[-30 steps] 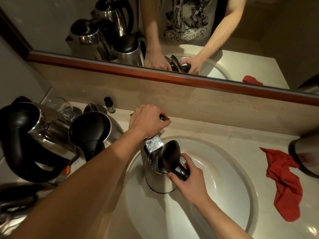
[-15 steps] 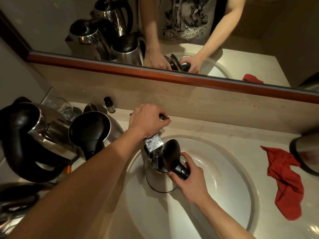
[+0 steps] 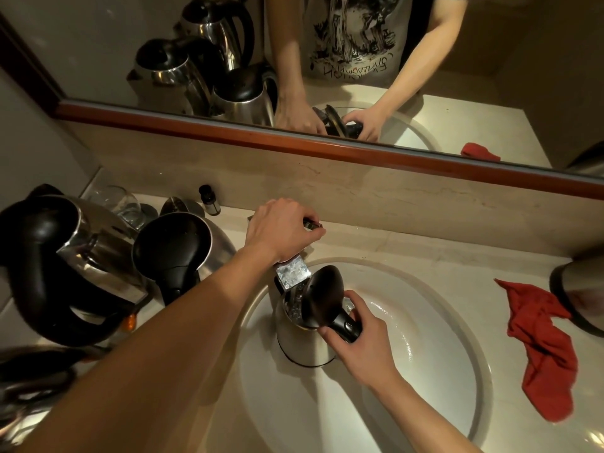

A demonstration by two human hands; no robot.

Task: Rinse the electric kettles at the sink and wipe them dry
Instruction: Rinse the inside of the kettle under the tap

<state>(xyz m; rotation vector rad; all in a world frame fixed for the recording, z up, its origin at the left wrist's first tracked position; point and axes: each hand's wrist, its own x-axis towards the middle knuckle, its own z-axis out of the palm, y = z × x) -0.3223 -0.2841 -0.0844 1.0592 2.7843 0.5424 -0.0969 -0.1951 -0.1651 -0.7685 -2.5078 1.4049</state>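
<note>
The surface (image 3: 376,246) is carrying a round white sink (image 3: 425,354) toward its front right. Two steel kettles are waiting at the surface's left edge: a large one (image 3: 81,256) at the far left and another (image 3: 183,250) with a black lid beside it. A red cloth (image 3: 549,351) is lying at the right edge, just beside the sink's rim.

Inside the sink, near its back-left rim, the kettle being rinsed (image 3: 304,341) is standing upright with its black lid (image 3: 322,295) tipped open. The right hand (image 3: 359,338) is gripping the kettle's black handle, fingers curled round it. The left hand (image 3: 281,228) is reaching over the kettle to the back edge, fingers closing on the tap lever (image 3: 312,223), with the spout (image 3: 292,273) directly above the kettle's mouth.

The filling looks to be going well if the kettle's opening is kept squarely under the spout, the lid is held clear, and the flow is kept modest so nothing splashes onto the handle's base.
</note>
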